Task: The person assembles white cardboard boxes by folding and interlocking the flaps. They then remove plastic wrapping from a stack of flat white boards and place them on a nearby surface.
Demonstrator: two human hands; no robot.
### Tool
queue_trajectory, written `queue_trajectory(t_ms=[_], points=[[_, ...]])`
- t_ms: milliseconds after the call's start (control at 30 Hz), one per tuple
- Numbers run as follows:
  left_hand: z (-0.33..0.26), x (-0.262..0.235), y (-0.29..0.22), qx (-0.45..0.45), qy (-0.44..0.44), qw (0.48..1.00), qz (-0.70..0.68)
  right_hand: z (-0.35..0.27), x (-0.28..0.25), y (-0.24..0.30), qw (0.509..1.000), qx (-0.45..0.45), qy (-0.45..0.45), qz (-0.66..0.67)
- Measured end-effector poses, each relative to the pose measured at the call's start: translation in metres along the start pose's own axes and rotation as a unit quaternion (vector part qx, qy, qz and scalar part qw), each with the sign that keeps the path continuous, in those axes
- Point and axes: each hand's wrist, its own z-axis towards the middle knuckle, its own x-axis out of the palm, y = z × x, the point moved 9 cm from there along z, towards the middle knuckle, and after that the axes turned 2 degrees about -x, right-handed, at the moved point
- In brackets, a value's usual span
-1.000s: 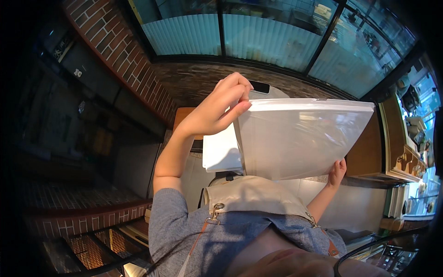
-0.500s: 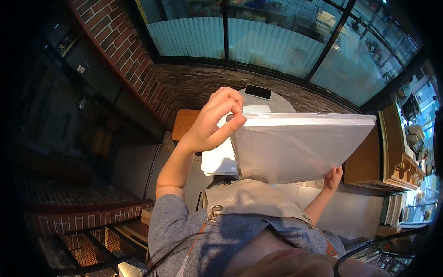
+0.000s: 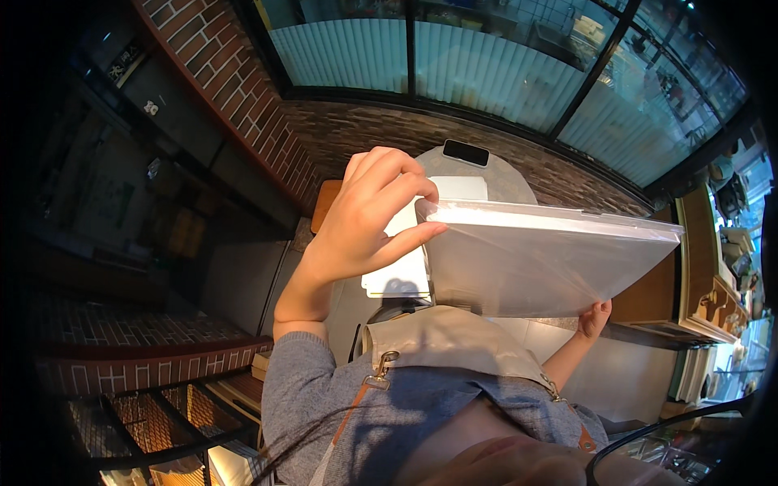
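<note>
Left grip: the left hand pinches the top left corner of a large clear plastic bag holding a flat white sheet-like pack, thumb on the near face, fingers curled over the far side.
Right grip: the right hand is closed on the bag's lower right edge from underneath; only the fingertips show past the plastic.
Bag position: held up in front of the chest, above the beige apron bib, its top edge running left to right and dipping slightly to the right.
Change: compared with a second ago the bag sits lower and tips flatter, its broad face showing less and its top edge more; the left hand has come down with it.
Meaning: this looks like a lowering or laying-down motion toward the surface below, with both hands sharing the load.
Beneath: a white rectangular sheet lies on the round grey table, just behind the left hand.
Far: a black phone rests at the table's far edge, near the brick wall.
</note>
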Motion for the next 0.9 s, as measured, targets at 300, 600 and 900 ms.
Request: queue_trajectory(t_ms=[300,600,900], points=[[-0.001,0.013,0.002,-0.051,-0.006,0.999,-0.014,0.003,0.018,0.0,1.0,0.0,0.011,-0.029],[0.002,0.031,0.013,0.002,-0.074,0.981,-0.178,0.006,-0.002,-0.036,0.997,0.057,-0.028,-0.035],[-0.042,0.092,0.128,-0.196,-0.127,0.844,-0.483,0.003,0.064,-0.028,0.997,0.062,-0.05,-0.02]])
